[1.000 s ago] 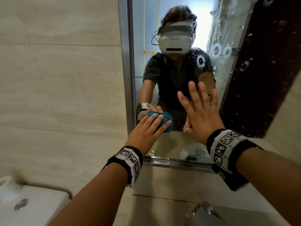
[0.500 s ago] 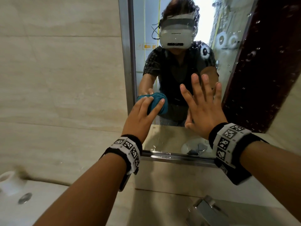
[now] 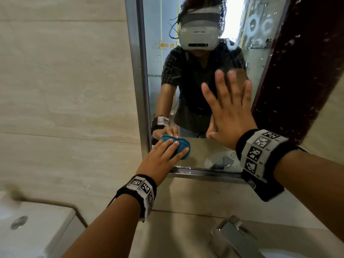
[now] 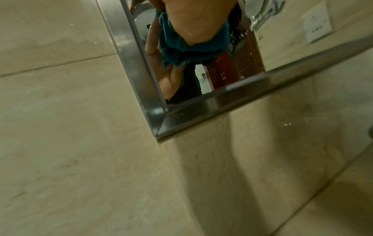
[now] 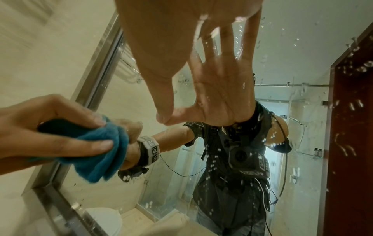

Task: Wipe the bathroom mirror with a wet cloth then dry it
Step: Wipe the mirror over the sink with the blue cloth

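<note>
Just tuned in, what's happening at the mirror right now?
A person is wiping the bathroom mirror. The left hand presses a bunched blue cloth against the glass near the lower left corner of the frame. The right hand lies flat and spread on the glass beside it, holding nothing. Water droplets dot the right side of the mirror, so wiping is unfinished and drying has not begun.

One mirror [image 3: 204, 149] at twelve o'clock, framed in metal. One blue cloth [image 3: 179, 146] at eleven o'clock. Two hands: left hand [image 3: 160, 159] on the cloth, right hand [image 3: 230, 116] flat on the glass at one o'clock. Two wristbands [image 3: 142, 192], one per wrist. One tap [image 3: 232, 235] at five o'clock. One white cistern [image 3: 28, 228] at eight o'clock. Water drops too many to count.
</note>
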Demonstrator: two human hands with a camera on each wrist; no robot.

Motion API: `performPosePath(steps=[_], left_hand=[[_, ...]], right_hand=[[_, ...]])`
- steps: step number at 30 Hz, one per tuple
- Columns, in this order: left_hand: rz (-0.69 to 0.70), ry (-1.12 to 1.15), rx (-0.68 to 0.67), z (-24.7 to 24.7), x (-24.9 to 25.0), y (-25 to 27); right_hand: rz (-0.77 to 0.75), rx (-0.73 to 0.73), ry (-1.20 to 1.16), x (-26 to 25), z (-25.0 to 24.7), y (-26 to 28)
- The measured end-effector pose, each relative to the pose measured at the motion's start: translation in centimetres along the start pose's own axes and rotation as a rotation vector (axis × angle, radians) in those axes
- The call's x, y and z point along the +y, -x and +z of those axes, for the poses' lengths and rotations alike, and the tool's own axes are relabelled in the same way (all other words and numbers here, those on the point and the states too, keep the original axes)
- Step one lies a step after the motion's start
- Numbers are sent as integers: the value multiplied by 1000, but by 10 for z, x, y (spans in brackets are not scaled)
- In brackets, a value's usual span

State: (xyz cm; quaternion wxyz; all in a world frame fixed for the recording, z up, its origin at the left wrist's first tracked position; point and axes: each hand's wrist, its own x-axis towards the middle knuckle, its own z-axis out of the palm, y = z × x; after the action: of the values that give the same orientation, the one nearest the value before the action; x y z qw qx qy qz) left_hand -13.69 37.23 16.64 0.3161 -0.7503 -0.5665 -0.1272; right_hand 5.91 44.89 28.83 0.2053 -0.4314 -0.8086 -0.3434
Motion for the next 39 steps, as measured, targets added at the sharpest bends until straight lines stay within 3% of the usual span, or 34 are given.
performPosePath(steps=[4,9,12,21,27,31,34,39], left_hand=[[85,-44,-61,13,7,14],[58,-42,-112,28,15,23],[49,-42,-91,26,17,21],[-158,0,257,-22,21,-48],[-61,34,198,-3,53,-43],[34,63,41,31,66,-15],[42,90,-37,44,67,1],[95,32,-55,37,50,5]], right_hand=[[-27,23,-29,4,-2,2],[-75,114,-115,11,12,37],[-89,91,-46,19,29,64],[-101,70,30,41,42,74],[-104,33,98,41,47,74],[-105,40,113,40,51,75],[-105,47,111,40,53,75],[-107,51,95,40,54,75]])
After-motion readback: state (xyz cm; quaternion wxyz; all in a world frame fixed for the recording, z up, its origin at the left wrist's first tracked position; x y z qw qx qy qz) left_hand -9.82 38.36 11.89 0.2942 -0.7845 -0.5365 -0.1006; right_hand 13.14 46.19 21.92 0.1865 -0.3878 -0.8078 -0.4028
